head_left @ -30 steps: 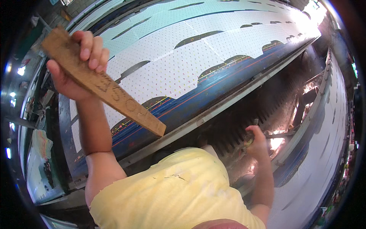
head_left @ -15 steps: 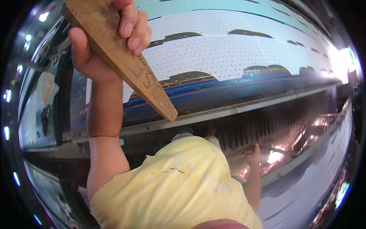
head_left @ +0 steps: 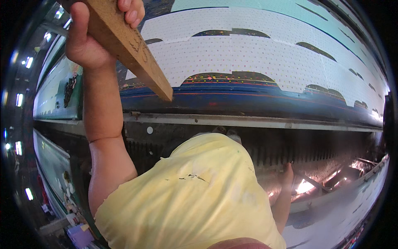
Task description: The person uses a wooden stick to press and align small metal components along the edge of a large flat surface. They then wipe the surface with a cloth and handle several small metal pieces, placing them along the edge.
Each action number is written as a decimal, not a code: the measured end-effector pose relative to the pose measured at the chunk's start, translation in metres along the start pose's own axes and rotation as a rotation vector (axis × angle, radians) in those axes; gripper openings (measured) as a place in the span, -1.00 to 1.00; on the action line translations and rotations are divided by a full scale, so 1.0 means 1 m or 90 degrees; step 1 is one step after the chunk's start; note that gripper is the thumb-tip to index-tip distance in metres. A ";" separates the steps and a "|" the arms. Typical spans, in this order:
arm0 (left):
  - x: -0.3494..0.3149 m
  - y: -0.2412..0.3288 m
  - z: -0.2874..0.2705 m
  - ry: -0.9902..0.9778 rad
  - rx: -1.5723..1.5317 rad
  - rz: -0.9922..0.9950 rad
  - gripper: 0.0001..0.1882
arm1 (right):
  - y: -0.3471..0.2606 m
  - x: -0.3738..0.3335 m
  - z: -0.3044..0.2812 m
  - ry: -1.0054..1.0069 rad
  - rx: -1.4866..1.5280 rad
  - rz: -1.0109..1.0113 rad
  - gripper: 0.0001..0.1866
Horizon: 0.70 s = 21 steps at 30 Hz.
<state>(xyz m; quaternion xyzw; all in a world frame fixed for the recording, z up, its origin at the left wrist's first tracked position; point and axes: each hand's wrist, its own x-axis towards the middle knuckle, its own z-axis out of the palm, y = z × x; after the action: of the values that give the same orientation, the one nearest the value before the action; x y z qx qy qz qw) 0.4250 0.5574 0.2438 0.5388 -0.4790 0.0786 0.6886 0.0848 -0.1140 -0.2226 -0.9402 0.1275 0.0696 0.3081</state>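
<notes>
"Between thumb and fingers of the left grip, what item?"

"One wooden bar, brown, straight, square-ended, dark markings on one face. Thumb on its left side, fingers on its right: grip closed on it, pinching."

"Position of the bar?"

"Slanting, from the upper left of the grip down to its lower right. The lower end shows against the blue edge of the table; whether it touches, I cannot tell."

"Right of the left grip?"

"One white sheet, dotted, on the table, dark scalloped gaps along it. Beyond that, one pale green sheet."

"Below the left grip?"

"One pale metal rail, along the table's near side. One white disc, small, round, below the rail."

"Right grip?"

"Low, well apart from the left one. Too small and edge-on: spread or pressed together, I cannot tell. Just above it, one row of dark slots."
</notes>
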 end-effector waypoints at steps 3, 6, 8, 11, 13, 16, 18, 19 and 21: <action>-0.013 0.034 -0.011 0.029 0.210 -0.084 -0.03 | 0.007 0.013 -0.005 0.008 -0.017 -0.012 -0.43; -0.016 0.039 0.002 0.034 0.404 -0.092 -0.13 | 0.004 0.015 -0.005 -0.005 0.018 -0.023 -0.42; -0.029 0.042 -0.007 0.033 0.474 -0.119 -0.31 | -0.005 0.013 -0.012 0.013 0.000 -0.018 -0.37; -0.040 0.032 -0.012 -0.028 0.645 -0.095 -0.41 | -0.025 0.008 -0.022 0.091 -0.025 -0.072 -0.35; -0.056 0.045 -0.029 -0.063 0.665 -0.128 -0.48 | -0.029 0.010 -0.019 0.139 0.067 -0.024 -0.37; -0.092 0.072 -0.036 -0.027 0.758 -0.131 -0.46 | -0.060 0.014 -0.032 0.164 0.114 0.118 -0.40; -0.117 0.099 -0.050 -0.020 0.817 -0.219 -0.39 | -0.093 0.024 -0.038 0.267 0.041 0.042 -0.39; -0.126 0.111 -0.057 -0.019 0.846 -0.254 -0.36 | -0.114 0.031 -0.040 0.326 0.008 0.004 -0.39; -0.149 0.130 -0.073 0.037 0.838 -0.257 -0.42 | -0.161 0.043 -0.041 0.335 0.038 -0.095 -0.37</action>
<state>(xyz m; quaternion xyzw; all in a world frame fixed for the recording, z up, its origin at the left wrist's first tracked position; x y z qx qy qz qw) 0.3073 0.7309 0.2228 0.9210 -0.2031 0.2379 0.2320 0.1736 -0.0221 -0.1086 -0.9232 0.1353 -0.2036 0.2965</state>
